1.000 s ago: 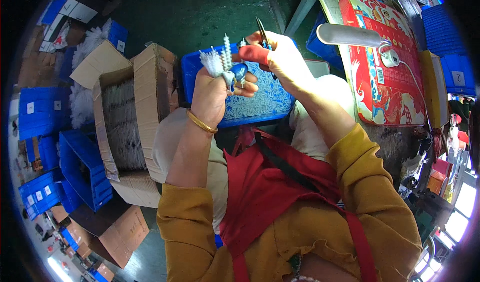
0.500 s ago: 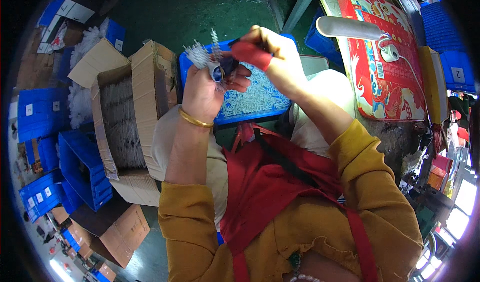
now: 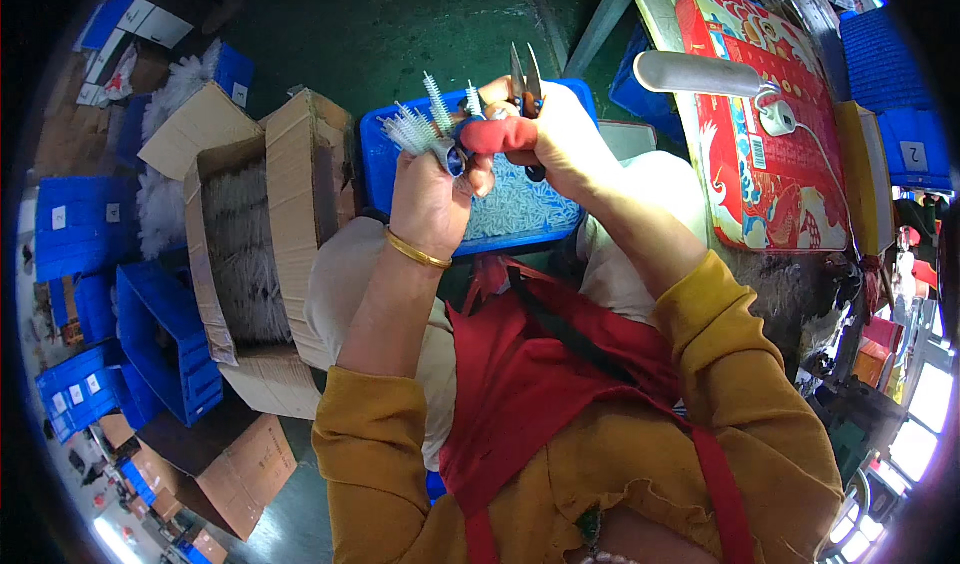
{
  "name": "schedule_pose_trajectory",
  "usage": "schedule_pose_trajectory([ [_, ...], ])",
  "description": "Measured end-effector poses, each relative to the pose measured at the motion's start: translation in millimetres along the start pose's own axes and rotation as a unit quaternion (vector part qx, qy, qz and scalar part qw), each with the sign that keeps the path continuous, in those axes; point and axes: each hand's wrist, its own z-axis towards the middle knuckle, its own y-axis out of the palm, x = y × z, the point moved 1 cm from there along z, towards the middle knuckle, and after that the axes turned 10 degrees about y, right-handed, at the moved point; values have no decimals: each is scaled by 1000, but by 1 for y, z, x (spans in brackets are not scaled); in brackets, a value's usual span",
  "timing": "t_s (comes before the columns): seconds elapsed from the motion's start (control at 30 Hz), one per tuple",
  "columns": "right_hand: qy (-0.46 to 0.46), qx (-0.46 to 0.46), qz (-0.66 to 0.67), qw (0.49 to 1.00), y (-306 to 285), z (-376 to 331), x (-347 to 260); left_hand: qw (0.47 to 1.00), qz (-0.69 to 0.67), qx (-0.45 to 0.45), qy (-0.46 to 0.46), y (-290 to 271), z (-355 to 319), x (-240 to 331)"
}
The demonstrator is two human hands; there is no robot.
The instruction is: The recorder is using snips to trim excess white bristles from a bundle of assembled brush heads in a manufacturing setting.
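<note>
My left hand is closed around several small white bristle brushes, which fan out above its fingers. Something dark blue and rounded shows in that grip; its kind is unclear. Against it works my right hand, wearing a red finger cover. Its fingers also wrap a two-jawed tool like pliers or snips, with pointed jaws apart and aimed away from me. One more brush stands up where the hands meet; which hand grips it I cannot tell.
Below the hands, a blue tray on my lap contains many small pale pieces. To the left stands an open cardboard box full of white bristly items, near blue crates. At right are a red patterned box and a lamp.
My left hand has shifted right and slightly nearer, with the brushes. The right fingers have come down against its bundle, and the tool's jaws now show clearly.
</note>
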Motion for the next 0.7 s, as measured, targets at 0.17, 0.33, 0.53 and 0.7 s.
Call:
schedule_pose_trajectory([
  [0.17, 34, 55, 102, 993, 4, 6, 8, 999, 8, 42, -14, -2, 0, -2],
  [0.33, 69, 15, 158, 985, -1, 8, 13, 1000, -18, -18, 12, -7, 1, 1],
  [0.53, 107, -62, 219, 968, -6, 15, 17, 995, 82, -26, 45, -3, 1, 3],
  [0.7, 70, 29, 49, 996, -11, 10, 14, 983, 180, -44, -9, -7, 5, 14],
])
